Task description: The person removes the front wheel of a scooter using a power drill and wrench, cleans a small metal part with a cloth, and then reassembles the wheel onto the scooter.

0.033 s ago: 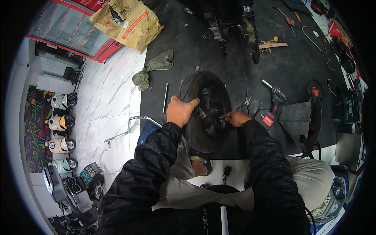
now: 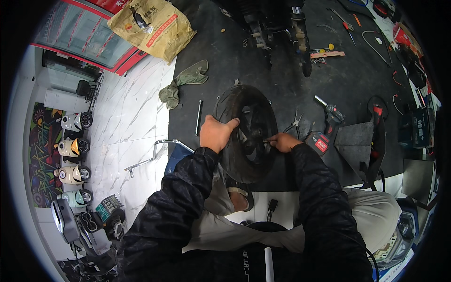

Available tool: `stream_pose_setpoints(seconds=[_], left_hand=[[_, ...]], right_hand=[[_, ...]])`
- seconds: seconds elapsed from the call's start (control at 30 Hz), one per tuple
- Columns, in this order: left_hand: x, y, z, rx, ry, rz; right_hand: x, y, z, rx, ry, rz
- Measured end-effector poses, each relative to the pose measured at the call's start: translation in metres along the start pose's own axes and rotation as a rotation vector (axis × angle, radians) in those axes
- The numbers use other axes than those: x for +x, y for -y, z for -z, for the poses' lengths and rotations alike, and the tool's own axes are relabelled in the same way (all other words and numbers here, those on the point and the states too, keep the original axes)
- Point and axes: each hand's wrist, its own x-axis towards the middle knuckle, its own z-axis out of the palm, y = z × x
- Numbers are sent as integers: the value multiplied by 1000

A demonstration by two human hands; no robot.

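Observation:
A black scooter wheel [image 2: 249, 136] with its tyre on stands upright, slightly tilted, on the dark mat in front of me. My left hand [image 2: 217, 132] is wrapped over the left side of the tyre, thumb on the tread near the rim. At the wheel's right face, my right hand [image 2: 283, 142] is closed in a pinch beside the spokes. What its fingertips hold is too small to make out. Pliers [image 2: 296, 123] lie just beyond that hand, and a cordless impact wrench [image 2: 325, 124] lies to their right. Left of the wheel is a long metal wrench [image 2: 198, 117].
A fork [image 2: 300, 40] of a vehicle stands at the far side of the black mat [image 2: 282, 89]. A green cloth [image 2: 185, 82] and a yellow sack [image 2: 152, 30] lie at the far left. An open dark box [image 2: 357, 145] stands right. Scooters [image 2: 73, 148] line the left wall.

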Motion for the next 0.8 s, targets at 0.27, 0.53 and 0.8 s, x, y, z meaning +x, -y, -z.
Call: stream_pose_setpoints(seconds=[0.27,0.53,0.8], left_hand=[[1,2,-1,1,2,0],[0,0,0,3,-6,-3],[3,2,-1,-2,-4,2]], right_hand=[[-1,-1,0,26,23,9],[0,-8,-2,68,21,52],[2,-7,-2,31,34,47]])
